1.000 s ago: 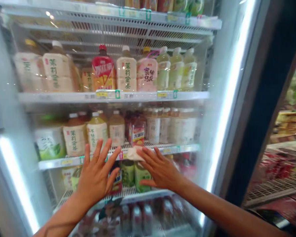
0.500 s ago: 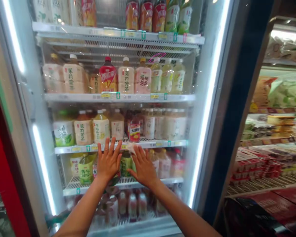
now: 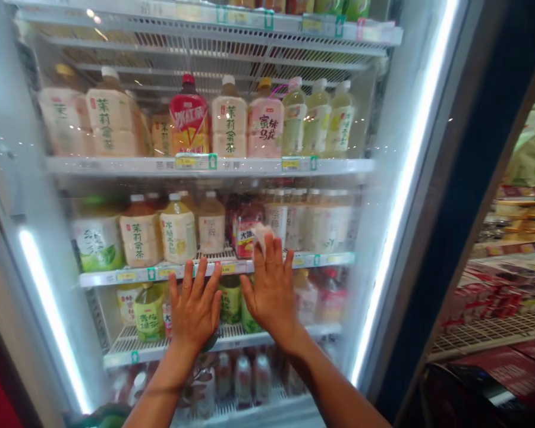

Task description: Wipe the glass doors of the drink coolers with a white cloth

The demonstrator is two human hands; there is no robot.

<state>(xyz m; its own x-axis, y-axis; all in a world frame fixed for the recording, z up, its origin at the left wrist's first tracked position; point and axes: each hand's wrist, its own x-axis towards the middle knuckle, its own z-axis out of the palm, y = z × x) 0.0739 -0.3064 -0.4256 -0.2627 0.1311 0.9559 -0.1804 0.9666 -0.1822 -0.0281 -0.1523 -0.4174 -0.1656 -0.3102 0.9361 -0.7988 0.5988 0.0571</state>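
Observation:
Both of my hands lie flat on the fogged glass door (image 3: 370, 196) of a drinks fridge. My left hand (image 3: 196, 309) is spread open, fingers up, pressed on the glass at the level of the third shelf. My right hand (image 3: 271, 291) sits just to its right and presses a small white cloth (image 3: 262, 235) against the glass under its fingertips. Behind the glass stand rows of tea bottles (image 3: 229, 122) on white wire shelves (image 3: 205, 165).
A lit white strip runs down the door's right edge (image 3: 410, 178), beside a dark frame post (image 3: 472, 196). To the right stands an open chilled shelf with packaged goods (image 3: 512, 279). A second light strip (image 3: 49, 309) lines the left side.
The camera has come closer to the door. My right hand has slid the cloth upward on the glass, its fingers now pointing up. My left hand stays flat beside it.

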